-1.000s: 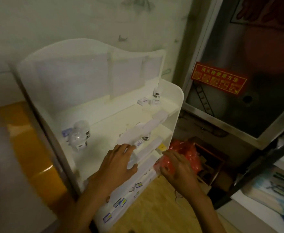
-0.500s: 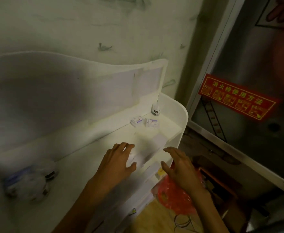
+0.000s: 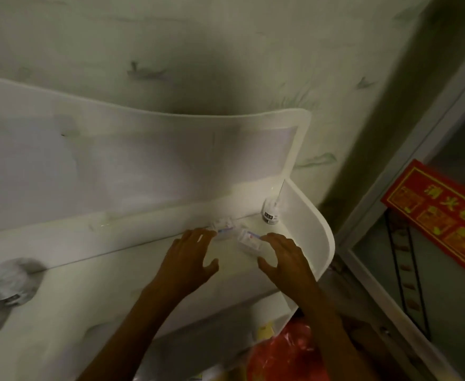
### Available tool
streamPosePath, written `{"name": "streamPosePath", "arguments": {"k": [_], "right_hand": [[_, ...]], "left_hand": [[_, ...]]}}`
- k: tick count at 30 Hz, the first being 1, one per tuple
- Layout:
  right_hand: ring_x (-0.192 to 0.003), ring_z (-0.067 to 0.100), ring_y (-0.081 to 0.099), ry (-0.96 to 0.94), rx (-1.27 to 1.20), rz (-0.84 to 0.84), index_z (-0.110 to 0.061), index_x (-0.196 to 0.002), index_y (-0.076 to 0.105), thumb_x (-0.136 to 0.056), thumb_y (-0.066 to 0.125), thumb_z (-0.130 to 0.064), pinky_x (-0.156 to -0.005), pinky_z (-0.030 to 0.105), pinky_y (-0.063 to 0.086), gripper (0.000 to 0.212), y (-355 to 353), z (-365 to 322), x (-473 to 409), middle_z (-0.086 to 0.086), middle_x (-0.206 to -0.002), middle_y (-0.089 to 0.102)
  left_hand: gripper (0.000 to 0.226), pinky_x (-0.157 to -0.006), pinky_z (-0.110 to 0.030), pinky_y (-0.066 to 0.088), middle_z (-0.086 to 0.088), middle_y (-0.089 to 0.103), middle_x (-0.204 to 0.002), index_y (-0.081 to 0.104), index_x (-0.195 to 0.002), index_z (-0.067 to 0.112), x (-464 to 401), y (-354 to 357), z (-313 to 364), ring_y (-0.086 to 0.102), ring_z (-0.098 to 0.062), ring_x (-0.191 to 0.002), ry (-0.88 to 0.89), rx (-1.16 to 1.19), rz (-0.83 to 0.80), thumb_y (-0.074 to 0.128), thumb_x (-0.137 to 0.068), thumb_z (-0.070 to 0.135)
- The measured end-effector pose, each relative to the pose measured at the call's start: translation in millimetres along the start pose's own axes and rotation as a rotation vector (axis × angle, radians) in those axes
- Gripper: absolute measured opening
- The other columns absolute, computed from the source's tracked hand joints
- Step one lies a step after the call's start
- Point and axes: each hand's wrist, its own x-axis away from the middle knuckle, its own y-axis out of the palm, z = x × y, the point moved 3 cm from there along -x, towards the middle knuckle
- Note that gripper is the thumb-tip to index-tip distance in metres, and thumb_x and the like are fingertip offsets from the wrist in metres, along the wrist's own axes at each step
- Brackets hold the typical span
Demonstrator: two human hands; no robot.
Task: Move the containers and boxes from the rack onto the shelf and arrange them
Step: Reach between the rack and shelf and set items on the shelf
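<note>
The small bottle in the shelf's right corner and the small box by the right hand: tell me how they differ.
The small bottle stands upright in the back right corner; the small box lies flat further forward. The bottle is round with a dark label, the box flat-sided with blue and red print. The right hand reaches to the box; nothing touches the bottle. Both are whitish and sit on the shelf.

The lone head view is looking steeply down, close over the white shelf against the wall.

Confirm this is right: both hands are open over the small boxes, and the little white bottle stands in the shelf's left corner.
Not quite. The head view shows the little white bottle in the shelf's right corner. Both the left hand and right hand are open over the small boxes.
</note>
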Motion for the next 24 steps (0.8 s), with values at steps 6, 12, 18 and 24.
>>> {"name": "streamPosePath", "arguments": {"k": [6,12,18,24], "right_hand": [[-0.116,0.02,0.049,-0.073,0.003,-0.147,-0.019,-0.131,0.048,-0.083,0.066,-0.036,-0.094,0.024,0.035,0.054,27,34,-45,0.001,-0.13,0.052],[-0.131,0.021,0.036,-0.111,0.042,-0.253,-0.023,-0.14,0.039,-0.085,0.062,-0.041,-0.105,0.031,0.03,0.062,59,51,-66,0.001,-0.145,0.039],[-0.123,0.018,0.041,-0.08,0.033,-0.217,-0.026,-0.136,0.044,-0.08,0.066,-0.04,-0.096,0.029,0.04,0.062,62,68,-72,-0.003,-0.135,0.047],[-0.122,0.017,0.041,-0.071,0.048,-0.169,-0.023,-0.127,0.048,-0.073,0.069,-0.057,-0.085,0.029,0.046,0.067,59,70,-73,-0.002,-0.139,0.039]], "left_hand": [[0.068,-0.101,-0.037,0.04,0.001,0.039,-0.142,0.033,-0.141,0.023,-28,28,-4,0.038,-0.02,-0.126,-0.153,-0.028,-0.016,0.059,-0.083,0.047],[0.068,-0.098,-0.036,0.042,-0.002,0.039,-0.143,0.035,-0.139,0.021,-57,64,-16,0.037,-0.022,-0.127,-0.179,0.003,0.005,0.062,-0.082,0.044],[0.072,-0.1,-0.039,0.042,-0.002,0.034,-0.147,0.037,-0.14,0.02,-81,96,-30,0.029,-0.022,-0.134,-0.138,0.05,-0.016,0.066,-0.078,0.043],[0.056,-0.087,-0.037,0.049,-0.006,0.047,-0.131,0.053,-0.123,0.017,-85,104,-35,0.036,-0.022,-0.12,-0.068,0.063,0.082,0.075,-0.073,0.028]]}}
